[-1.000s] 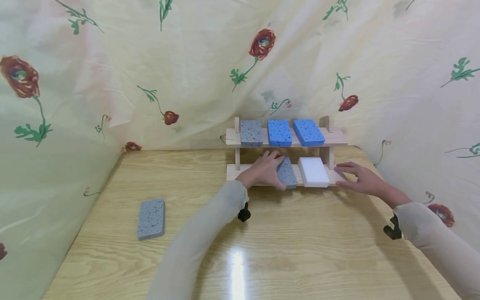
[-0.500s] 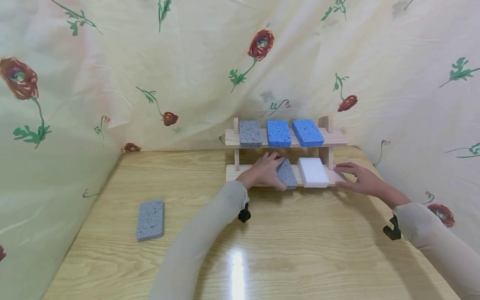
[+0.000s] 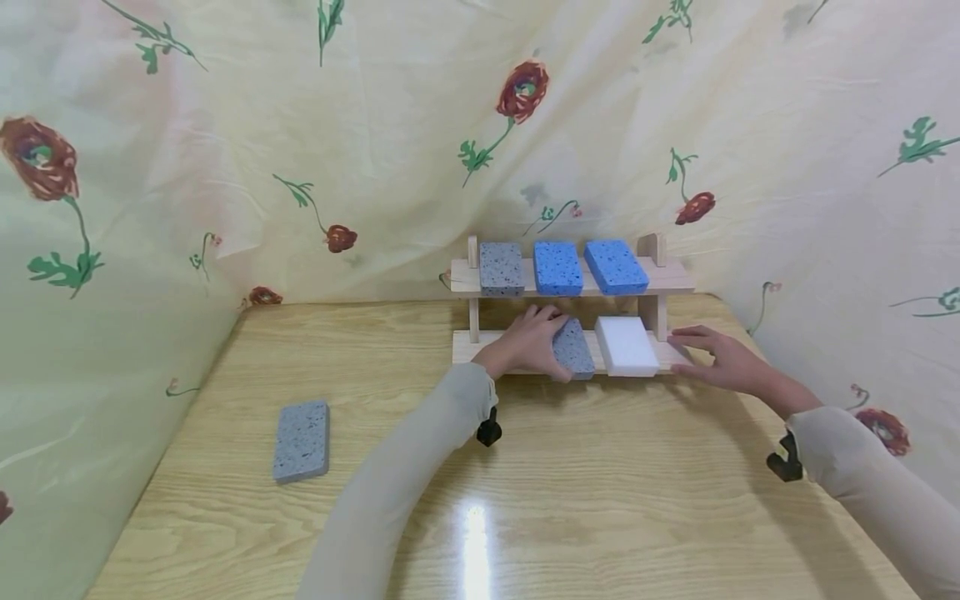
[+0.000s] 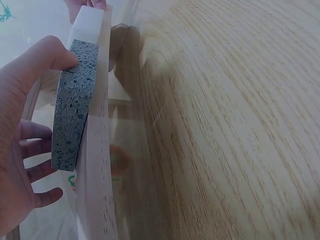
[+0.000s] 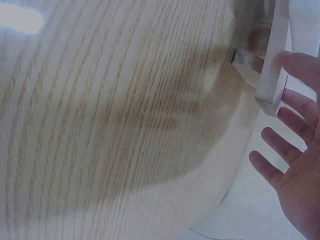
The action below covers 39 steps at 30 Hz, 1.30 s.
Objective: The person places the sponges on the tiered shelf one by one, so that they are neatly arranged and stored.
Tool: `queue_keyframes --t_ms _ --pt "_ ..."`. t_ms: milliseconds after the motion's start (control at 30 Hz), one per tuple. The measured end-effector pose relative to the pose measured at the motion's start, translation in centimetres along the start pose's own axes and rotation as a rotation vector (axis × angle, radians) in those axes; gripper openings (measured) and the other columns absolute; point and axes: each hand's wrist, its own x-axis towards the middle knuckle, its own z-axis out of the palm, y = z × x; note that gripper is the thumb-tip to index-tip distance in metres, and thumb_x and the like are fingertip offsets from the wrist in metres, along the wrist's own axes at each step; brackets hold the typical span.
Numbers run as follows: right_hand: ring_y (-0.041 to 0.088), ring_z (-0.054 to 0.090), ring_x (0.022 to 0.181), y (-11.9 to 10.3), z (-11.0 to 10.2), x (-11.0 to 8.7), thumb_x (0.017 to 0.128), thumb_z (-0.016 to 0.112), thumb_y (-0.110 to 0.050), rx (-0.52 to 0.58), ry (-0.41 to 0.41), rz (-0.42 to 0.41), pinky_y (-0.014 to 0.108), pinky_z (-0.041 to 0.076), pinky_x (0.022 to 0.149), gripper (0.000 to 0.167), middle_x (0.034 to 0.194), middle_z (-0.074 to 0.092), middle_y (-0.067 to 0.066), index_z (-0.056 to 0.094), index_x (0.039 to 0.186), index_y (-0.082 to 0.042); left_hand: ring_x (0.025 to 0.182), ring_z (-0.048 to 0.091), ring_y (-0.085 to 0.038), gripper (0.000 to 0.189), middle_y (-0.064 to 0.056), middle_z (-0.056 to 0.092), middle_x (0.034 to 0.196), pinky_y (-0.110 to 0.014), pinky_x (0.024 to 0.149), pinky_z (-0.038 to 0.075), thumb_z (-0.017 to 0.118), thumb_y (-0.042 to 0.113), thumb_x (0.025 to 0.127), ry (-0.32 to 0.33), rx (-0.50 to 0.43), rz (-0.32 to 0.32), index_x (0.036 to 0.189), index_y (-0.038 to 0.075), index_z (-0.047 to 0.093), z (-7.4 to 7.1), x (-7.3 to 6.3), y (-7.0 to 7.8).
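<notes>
My left hand (image 3: 528, 340) grips a grey speckled sponge (image 3: 574, 350) on the lower shelf of a small two-tier wooden rack (image 3: 480, 283). In the left wrist view, the thumb presses the near edge of that sponge while fingertips touch its other side; it leans slightly against the shelf. Beside it on the right lies a white sponge block (image 3: 627, 345). My right hand (image 3: 716, 358) pinches the right end of the lower shelf, thumb at the front edge and index finger behind, as the right wrist view shows. Its other fingers are spread loosely.
On the upper shelf lie another grey sponge (image 3: 501, 268) and two blue sponges, a middle one (image 3: 558, 267) and a right one (image 3: 617, 267). A further grey sponge (image 3: 302, 441) rests on the wooden table (image 3: 600, 500) at left. Floral curtain (image 3: 375, 150) hangs around the table.
</notes>
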Motion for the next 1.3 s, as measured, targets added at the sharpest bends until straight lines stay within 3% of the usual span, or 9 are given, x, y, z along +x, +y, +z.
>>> queue_keyframes --t_ms 400,767,1300 --pt "0.055 0.043 0.134 -0.11 0.20 -0.02 0.095 0.073 -0.031 -0.005 -0.021 0.025 0.073 0.038 0.105 0.062 0.148 0.047 0.032 0.055 0.143 0.003 0.144 0.033 -0.031 0.105 -0.007 0.032 0.163 -0.050 0.123 0.033 0.078 0.054 0.076 0.008 -0.016 -0.006 0.161 0.012 0.031 0.49 0.33 -0.24" --pt "0.055 0.044 0.134 -0.19 0.25 -0.11 0.095 0.074 -0.031 -0.007 -0.018 0.031 0.073 0.039 0.105 0.062 0.147 0.048 0.032 0.055 0.143 0.003 0.152 0.026 -0.035 0.106 -0.008 0.028 0.166 -0.052 0.125 0.028 0.079 0.053 0.077 0.000 -0.032 -0.015 0.162 0.014 0.029 0.44 0.26 -0.25" --pt "0.056 0.048 0.130 -0.63 0.02 -0.15 0.091 0.077 -0.022 -0.006 0.032 -0.020 0.070 0.042 0.102 0.058 0.142 0.052 0.033 0.058 0.138 0.006 0.154 0.022 -0.039 0.108 -0.012 0.027 0.166 -0.054 0.125 0.029 0.077 0.056 0.078 0.010 0.004 0.003 0.163 0.014 0.025 0.42 0.28 -0.52"
